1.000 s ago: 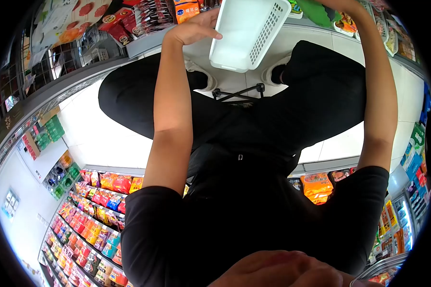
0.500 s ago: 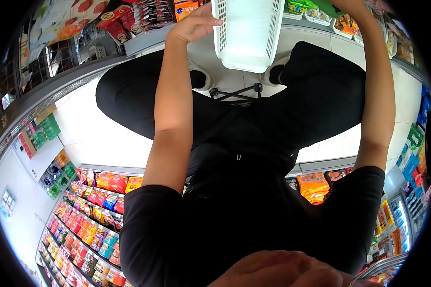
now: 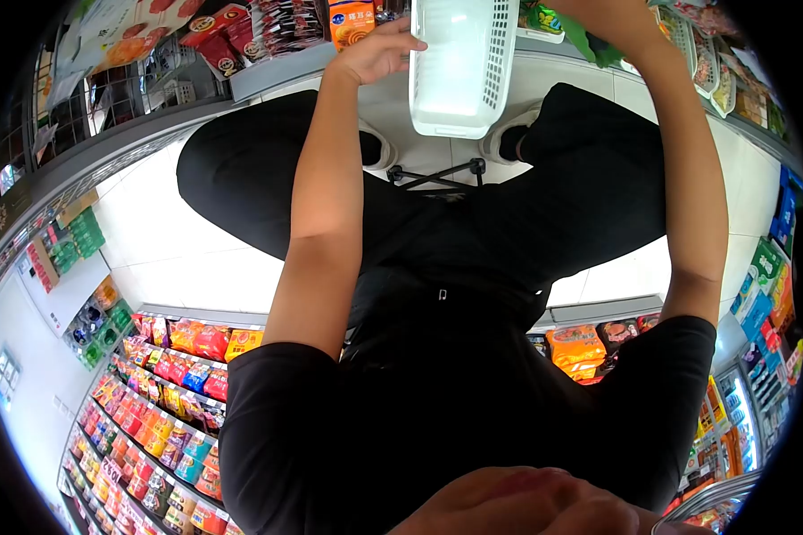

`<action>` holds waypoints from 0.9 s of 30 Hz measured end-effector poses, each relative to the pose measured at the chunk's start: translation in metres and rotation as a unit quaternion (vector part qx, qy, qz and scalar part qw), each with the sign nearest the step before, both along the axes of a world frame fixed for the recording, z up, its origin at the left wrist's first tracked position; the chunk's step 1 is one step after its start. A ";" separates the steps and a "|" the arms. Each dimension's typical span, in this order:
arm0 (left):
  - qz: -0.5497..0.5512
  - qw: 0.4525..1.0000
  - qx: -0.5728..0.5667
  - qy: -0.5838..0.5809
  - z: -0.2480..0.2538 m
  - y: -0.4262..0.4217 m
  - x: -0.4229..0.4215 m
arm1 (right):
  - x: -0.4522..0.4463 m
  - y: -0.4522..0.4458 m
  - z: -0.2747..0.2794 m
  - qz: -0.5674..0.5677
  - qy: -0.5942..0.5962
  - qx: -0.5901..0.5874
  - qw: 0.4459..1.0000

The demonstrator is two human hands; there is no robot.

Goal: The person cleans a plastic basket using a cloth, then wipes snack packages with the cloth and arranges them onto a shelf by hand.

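My left hand is closed on the left rim of a white plastic basket with perforated sides. The basket is tilted, its inside bare where visible, and its far end is cut off by the top of the view. At the top right, my right hand is closed on a green bag, which hangs below the fingers to the right of the basket. Its fingertips are partly out of view.
A shelf edge runs across the front, with red packets and an orange packet on it. More white baskets stand at the top right. Below are my knees and a black folding stool. Snack shelves stand behind me.
My right hand has moved left toward the basket with the green bag, which now hangs lower. My left hand and the basket have shifted slightly right, and the basket has tilted a little.
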State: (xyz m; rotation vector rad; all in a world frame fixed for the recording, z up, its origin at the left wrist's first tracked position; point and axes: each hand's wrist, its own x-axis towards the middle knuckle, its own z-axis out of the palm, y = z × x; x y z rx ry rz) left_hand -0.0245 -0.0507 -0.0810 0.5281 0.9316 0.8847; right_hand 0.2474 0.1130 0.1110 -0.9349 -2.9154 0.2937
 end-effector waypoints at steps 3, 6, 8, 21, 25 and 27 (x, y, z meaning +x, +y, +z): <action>0.012 1.000 0.005 -0.002 0.013 0.002 0.007 | -0.018 -0.018 -0.001 0.088 -0.005 -0.036 0.995; 0.030 0.998 0.023 -0.042 0.018 0.007 0.012 | -0.035 -0.031 -0.018 0.127 -0.039 -0.040 0.990; 0.043 0.997 0.023 -0.061 -0.010 0.005 0.007 | -0.043 -0.032 -0.048 0.123 -0.047 0.013 0.991; 0.179 0.976 0.085 -0.095 0.000 0.015 0.026 | -0.041 -0.045 -0.095 0.178 -0.054 -0.139 0.973; 0.212 0.968 0.123 -0.057 0.010 0.016 0.026 | -0.040 -0.063 -0.099 0.204 -0.148 -0.198 0.947; 0.186 0.973 0.127 -0.045 0.018 0.017 0.025 | -0.032 -0.060 -0.102 0.230 -0.089 -0.198 0.949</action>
